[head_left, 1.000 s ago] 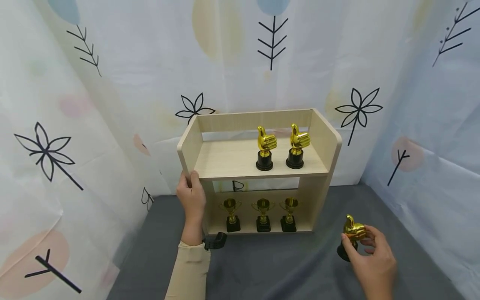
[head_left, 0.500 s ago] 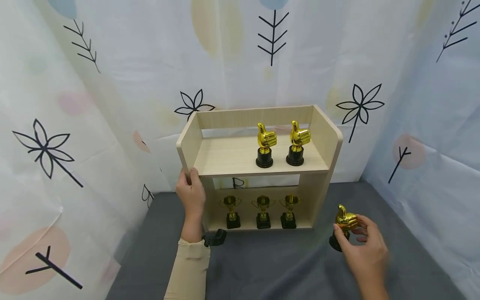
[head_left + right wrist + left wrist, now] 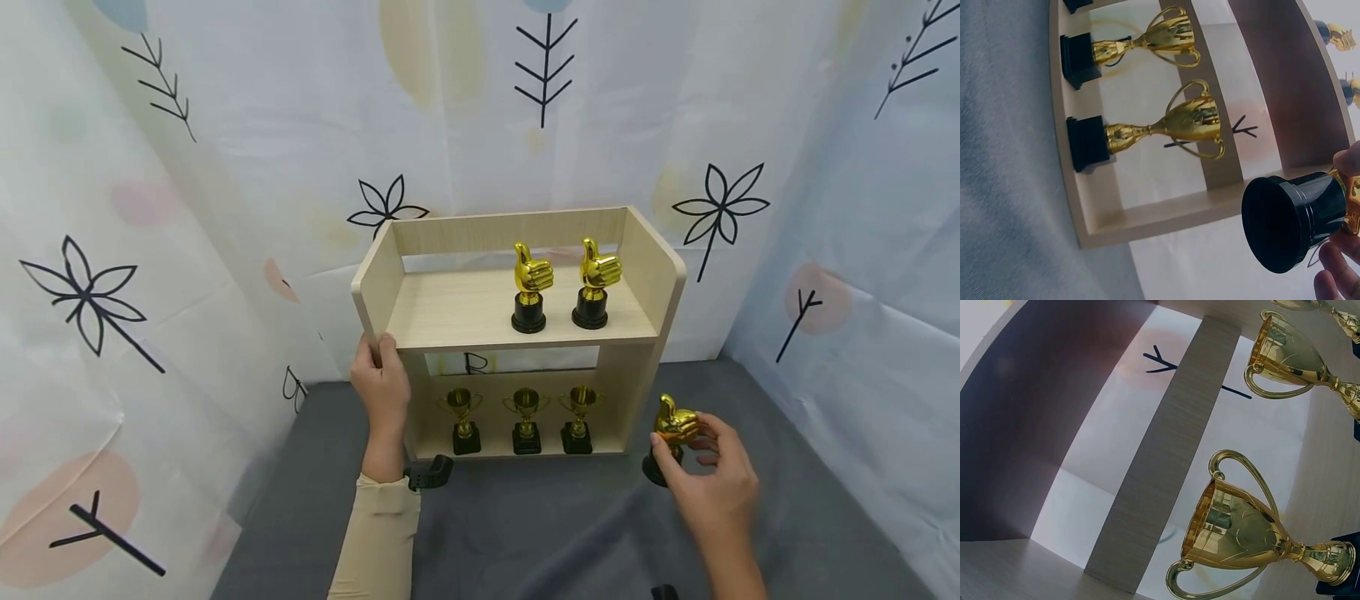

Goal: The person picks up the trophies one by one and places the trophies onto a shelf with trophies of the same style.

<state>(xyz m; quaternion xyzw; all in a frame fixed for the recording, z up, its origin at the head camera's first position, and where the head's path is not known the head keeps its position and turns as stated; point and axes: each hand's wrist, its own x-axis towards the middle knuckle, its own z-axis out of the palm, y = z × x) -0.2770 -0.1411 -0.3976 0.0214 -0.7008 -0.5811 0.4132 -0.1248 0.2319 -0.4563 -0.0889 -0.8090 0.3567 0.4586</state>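
Observation:
Right of the shelf, the right hand (image 3: 716, 483) pinches a gold thumbs-up trophy (image 3: 676, 422) by its gold part, thumb on one side and fingers on the other. Its round black base (image 3: 1294, 215) tilts toward the camera in the right wrist view. The left hand (image 3: 382, 387) grips the left side of the wooden shelf (image 3: 450, 312) near its middle board, partly hiding its own fingers. Two similar thumbs-up trophies, one nearer the middle (image 3: 530, 287) and one at right (image 3: 595, 283), stand upright on the upper level.
Three gold cup trophies, the left one (image 3: 465, 421), the middle one (image 3: 527, 421) and the right one (image 3: 578, 421), stand on the lower level. A grey cloth (image 3: 525, 533) lies under the shelf. Patterned curtains (image 3: 480, 108) surround it at the back and sides.
The right hand has carried the thumbs-up trophy left and up in the head view, closer to the shelf. The left hand keeps its hold, and the head view has tilted slightly.

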